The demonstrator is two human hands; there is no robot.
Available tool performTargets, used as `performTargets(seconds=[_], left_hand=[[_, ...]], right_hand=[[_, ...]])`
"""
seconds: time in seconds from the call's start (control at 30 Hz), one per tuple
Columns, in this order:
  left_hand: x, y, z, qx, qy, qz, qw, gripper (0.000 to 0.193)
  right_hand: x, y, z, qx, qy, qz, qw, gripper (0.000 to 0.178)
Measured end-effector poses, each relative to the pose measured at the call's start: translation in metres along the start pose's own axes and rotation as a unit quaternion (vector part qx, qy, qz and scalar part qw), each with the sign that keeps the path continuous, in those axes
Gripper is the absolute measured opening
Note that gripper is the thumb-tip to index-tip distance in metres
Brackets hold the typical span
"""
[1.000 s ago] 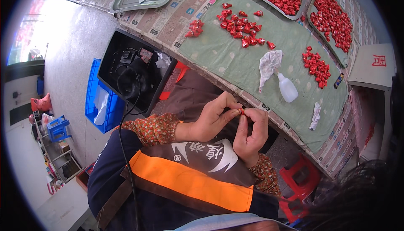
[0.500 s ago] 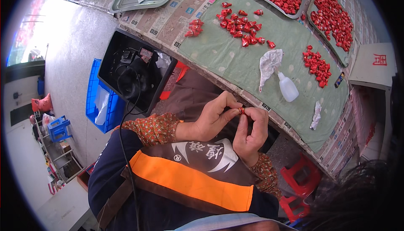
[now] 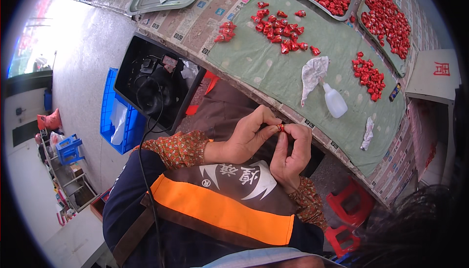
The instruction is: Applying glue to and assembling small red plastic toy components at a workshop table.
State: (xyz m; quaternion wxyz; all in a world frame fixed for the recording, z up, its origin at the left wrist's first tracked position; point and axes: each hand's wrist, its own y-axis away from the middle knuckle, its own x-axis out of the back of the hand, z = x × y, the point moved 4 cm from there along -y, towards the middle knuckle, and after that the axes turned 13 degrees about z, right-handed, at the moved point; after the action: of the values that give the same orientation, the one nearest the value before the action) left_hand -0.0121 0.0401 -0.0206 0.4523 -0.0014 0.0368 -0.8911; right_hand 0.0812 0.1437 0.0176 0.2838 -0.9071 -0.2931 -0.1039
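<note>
while both hands are up over the lap, just off the table's (image 3: 215, 20) near edge & a bit right of that edge's middle, they share one sm. red piece (image 3: 281, 128). left hand (image 3: 251, 136) has thumb & index fingertip pinched on/around it, nearly closed; right hand (image 3: 292, 151) meets it from the other side, thumb & index likewise pinched, other fingers curled. piece is mostly hidden btwn fingertips, so can't tell its exact shape.

on the table, a green cloth (image 3: 332, 45) runs along the near edge. twd its left end: a loose heap of red pcs (image 3: 278, 28) w/ a smaller group (image 3: 225, 32) just beside, closer to the near edge. twd the right end: another red cluster (image 3: 369, 77), w/ a sm. dark tube (image 3: 394, 92) nr it. btwn them, a white crumpled rag (image 3: 312, 77) touching or right by a white squeeze bottle (image 3: 335, 102); a crumpled tissue (image 3: 367, 133) nearer the table's near right corner. along the far edge, 2 trays full of red pcs, one (image 3: 340, 20) left of the other (image 3: 396, 64).
</note>
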Motion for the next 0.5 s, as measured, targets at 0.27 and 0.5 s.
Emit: performTargets(seconds=[0.27, 0.5], left_hand=[[0.0008, -0.0009, -0.0004, -0.008, -0.003, -0.001, 1.0, 0.011], [0.0016, -0.0041, 0.0007, 0.011, 0.01, -0.017, 1.0, 0.012]], right_hand=[[-0.0002, -0.0012, -0.0005, 0.007, 0.0, 0.0, 1.0, 0.014], [0.0018, -0.0036, 0.0033, 0.001, -0.019, -0.009, 1.0, 0.015]])
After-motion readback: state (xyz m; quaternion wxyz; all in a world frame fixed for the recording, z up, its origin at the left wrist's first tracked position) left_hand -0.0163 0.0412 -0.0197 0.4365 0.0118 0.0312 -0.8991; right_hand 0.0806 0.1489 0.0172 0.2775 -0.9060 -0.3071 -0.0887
